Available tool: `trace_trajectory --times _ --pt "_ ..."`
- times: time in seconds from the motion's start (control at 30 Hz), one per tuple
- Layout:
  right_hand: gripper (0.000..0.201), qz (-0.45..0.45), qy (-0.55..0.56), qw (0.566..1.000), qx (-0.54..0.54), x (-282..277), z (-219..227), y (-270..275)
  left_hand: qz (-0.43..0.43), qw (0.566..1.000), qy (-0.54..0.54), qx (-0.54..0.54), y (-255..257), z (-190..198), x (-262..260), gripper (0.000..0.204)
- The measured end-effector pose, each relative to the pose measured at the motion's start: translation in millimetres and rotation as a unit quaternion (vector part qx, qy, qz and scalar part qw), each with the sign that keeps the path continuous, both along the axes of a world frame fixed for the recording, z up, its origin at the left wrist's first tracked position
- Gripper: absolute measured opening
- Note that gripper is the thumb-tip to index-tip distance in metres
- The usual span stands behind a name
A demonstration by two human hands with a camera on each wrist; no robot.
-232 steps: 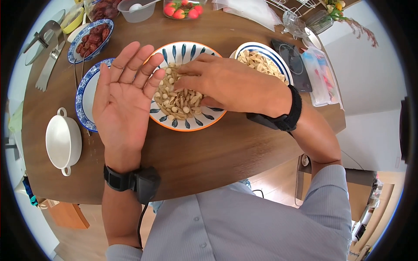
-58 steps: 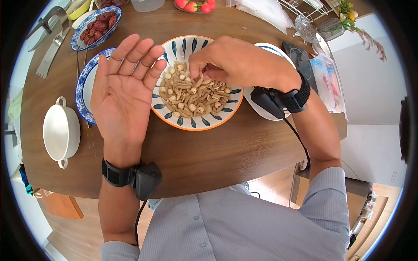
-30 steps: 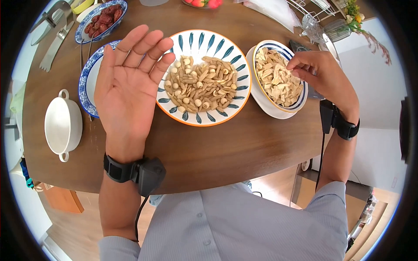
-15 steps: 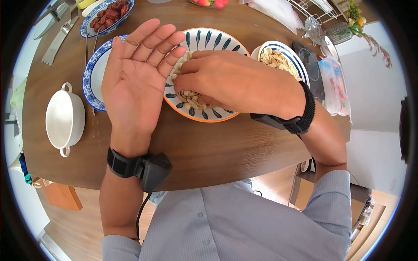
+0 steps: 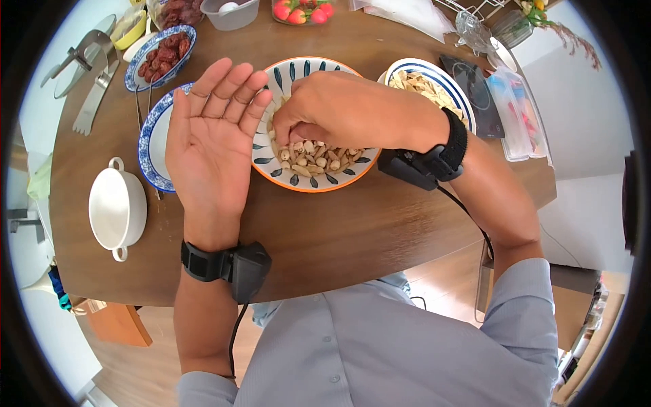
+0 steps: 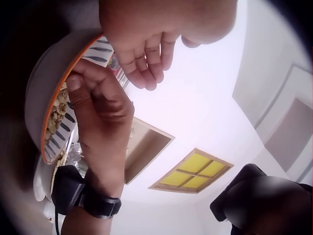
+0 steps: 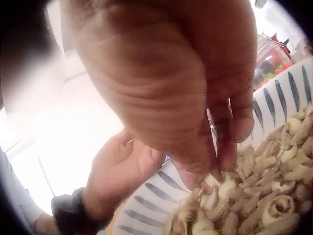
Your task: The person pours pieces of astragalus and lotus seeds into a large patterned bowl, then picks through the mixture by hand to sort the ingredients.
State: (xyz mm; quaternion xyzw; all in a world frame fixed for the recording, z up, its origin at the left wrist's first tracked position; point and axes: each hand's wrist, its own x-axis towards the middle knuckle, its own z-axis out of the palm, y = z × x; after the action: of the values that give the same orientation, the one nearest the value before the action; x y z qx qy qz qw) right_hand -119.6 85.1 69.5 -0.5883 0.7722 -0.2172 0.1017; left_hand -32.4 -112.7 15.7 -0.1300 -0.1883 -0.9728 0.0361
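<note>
My left hand (image 5: 210, 146) is held palm up, fingers extended and nothing on the palm, between a blue-rimmed plate (image 5: 150, 159) and a large orange-rimmed bowl (image 5: 319, 184). That bowl carries brown dried slivers (image 7: 264, 181) mixed with round, pale lotus seeds (image 7: 226, 190). My right hand (image 5: 359, 108) reaches down into it with curled fingers. In the right wrist view its fingertips pinch a pale dried slice (image 7: 210, 182) low among the pieces. Right of the big bowl, a blue-striped bowl (image 5: 468, 108) holds pale dried slices (image 5: 420, 87), partly behind my right wrist.
A white two-handled cup (image 5: 116, 209) stands at the left. Behind it lie a spatula-like metal utensil (image 5: 91, 108) and an oval bowl of red dates (image 5: 163, 60). A clear tub (image 5: 230, 15) and a box of red fruit (image 5: 302, 12) are at the back. A dark flat scale (image 5: 475, 95) lies right.
My right hand went from the big bowl to the striped bowl, then back into the big bowl, its fingers now more curled. The left hand stays palm up.
</note>
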Motion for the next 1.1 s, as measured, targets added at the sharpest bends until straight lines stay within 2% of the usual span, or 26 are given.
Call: trace_trajectory --times 0.13,0.23,0.3,0.33,0.4,0.43,0.5,0.63,0.7,0.73,0.77,0.83,0.87,0.9,0.93,1.0,1.03,1.1 --pt "0.01 -0.013 -0.051 0.999 0.01 -0.5 7.6 4.8 -0.002 1.0 0.006 -0.001 -0.3 -0.4 -1.0 0.058" --pt "0.014 -0.037 -0.05 0.998 -0.016 1.5 14.9 10.2 -0.006 1.0 0.018 -0.011 0.7 -0.2 -0.6 0.058" --pt "0.012 -0.077 -0.087 0.992 -0.041 4.8 30.0 20.2 -0.004 1.0 0.014 -0.015 1.3 0.3 -0.1 0.058" --pt "0.012 -0.077 -0.086 0.992 -0.041 3.4 30.0 28.8 0.0 1.0 0.009 -0.017 1.4 0.4 -0.6 0.058" --pt "0.015 -0.094 -0.002 0.988 -0.121 -0.1 29.0 51.0 -0.002 1.0 0.011 -0.014 1.4 0.9 -1.5 0.058" --pt "0.015 -0.091 -0.005 0.989 -0.118 1.8 34.6 64.1 -0.003 1.0 0.009 -0.012 1.1 0.3 -0.6 0.058" --pt "0.018 -0.224 0.009 0.974 -0.042 8.5 52.4 87.9 -0.005 1.0 0.007 -0.005 2.9 1.7 0.9 0.058" --pt "0.018 -0.275 0.02 0.961 -0.03 1.4 59.3 130.6 -0.015 1.0 0.013 -0.004 5.4 2.4 0.7 0.059" --pt "0.018 -0.312 0.051 0.943 0.103 1.9 66.8 141.0 -0.011 1.0 0.006 -0.008 6.3 2.8 0.7 0.06" --pt "0.017 -0.327 0.029 0.939 0.099 1.8 60.7 145.5 -0.004 1.0 0.002 -0.012 6.0 3.0 1.3 0.06" --pt "0.017 -0.323 0.029 0.941 0.098 1.0 55.5 143.4 0.0 1.0 0.001 -0.012 5.8 3.0 1.6 0.06" --pt "0.017 -0.188 0.23 0.955 0.012 0.5 50.2 136.9 -0.004 1.0 0.003 -0.012 6.3 3.6 1.4 0.06" --pt "0.017 -0.236 0.117 0.965 0.008 15.6 56.5 115.8 -0.004 1.0 0.006 -0.012 6.7 3.9 1.9 0.06" --pt "0.017 -0.224 0.06 0.972 -0.034 27.3 53.2 94.9 0.001 1.0 0.001 -0.014 7.4 3.9 2.4 0.06" --pt "0.019 -0.166 -0.014 0.985 -0.053 29.7 45.8 77.6 0.005 1.0 -0.002 -0.017 7.6 4.2 2.0 0.06" --pt "0.032 -0.106 0.113 0.986 -0.054 39.5 30.2 47.4 0.006 1.0 0.001 -0.023 7.1 4.7 1.5 0.06" --pt "0.032 -0.107 0.116 0.986 -0.055 40.8 25.7 33.0 0.009 1.0 -0.001 -0.024 7.2 4.6 1.5 0.06" --pt "0.035 -0.092 0.086 0.99 0.059 41.7 19.9 12.1 0.015 0.999 -0.009 -0.029 9.2 4.7 2.0 0.06"
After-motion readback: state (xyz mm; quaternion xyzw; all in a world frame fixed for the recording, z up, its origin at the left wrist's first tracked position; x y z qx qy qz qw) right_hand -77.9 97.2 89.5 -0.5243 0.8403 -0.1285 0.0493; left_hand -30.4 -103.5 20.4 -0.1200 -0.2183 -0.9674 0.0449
